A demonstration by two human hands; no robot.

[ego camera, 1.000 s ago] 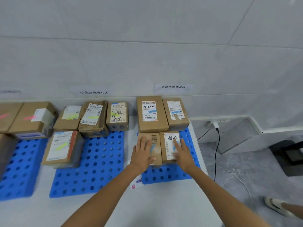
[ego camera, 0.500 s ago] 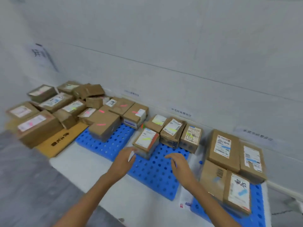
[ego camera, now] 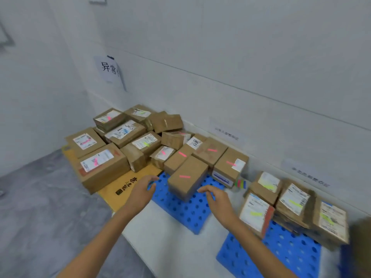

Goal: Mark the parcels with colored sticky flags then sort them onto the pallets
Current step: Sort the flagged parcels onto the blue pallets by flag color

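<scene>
Several brown parcels with pink flags stand on the left blue pallet; the nearest is a plain box. My left hand hovers left of that box with loosely curled fingers and holds nothing. My right hand hovers to the box's right, fingers relaxed, also empty. A heap of parcels lies on a flattened cardboard sheet at the left. Parcels with yellow flags sit on the second blue pallet. A pad of colored sticky flags lies between the two pallets.
The pallets rest on a white sheet along a white wall. A paper sign hangs in the wall corner, and small paper labels are stuck above each pallet. Grey floor spreads to the left.
The view has swung left from the blue-flag pallet to the pink-flag pallet and the heap. Both hands left the two parcels they pressed and now hover beside the nearest pink-flagged box.
</scene>
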